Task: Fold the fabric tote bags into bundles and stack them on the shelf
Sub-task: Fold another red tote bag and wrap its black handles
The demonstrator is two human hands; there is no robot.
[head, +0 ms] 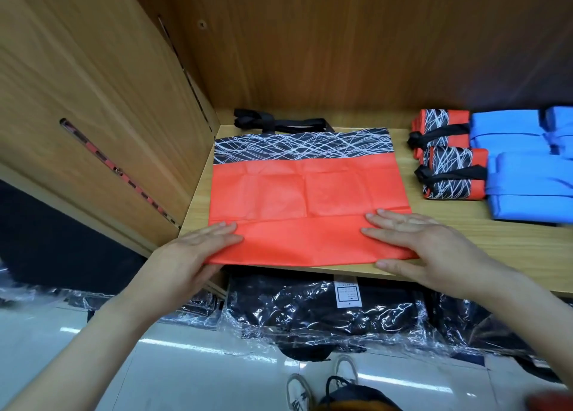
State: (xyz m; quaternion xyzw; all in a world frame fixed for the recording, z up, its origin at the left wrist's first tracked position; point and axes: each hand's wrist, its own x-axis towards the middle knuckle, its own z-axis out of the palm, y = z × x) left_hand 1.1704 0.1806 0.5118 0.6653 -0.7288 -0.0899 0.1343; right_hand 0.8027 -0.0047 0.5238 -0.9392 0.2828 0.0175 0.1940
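Note:
A red tote bag [305, 193] with a black, white-lined top band lies flat on the wooden shelf [465, 240], its black handles [279, 122] pointing to the back. The strip along its near edge looks folded over. My left hand [192, 255] holds the near left corner, straight fingers on top and thumb tucked under the fabric edge. My right hand [415, 243] presses flat on the near right corner, with its thumb along the shelf's front edge. Two folded red bundles [446, 153] tied with black straps lie to the right, and folded blue bundles [530, 168] beside them.
The shelf's left side panel [93, 115] and back wall [341, 53] close in the space. Below the shelf lie black bags in clear plastic wrap [310, 314]. My shoes [322, 382] stand on the shiny white floor.

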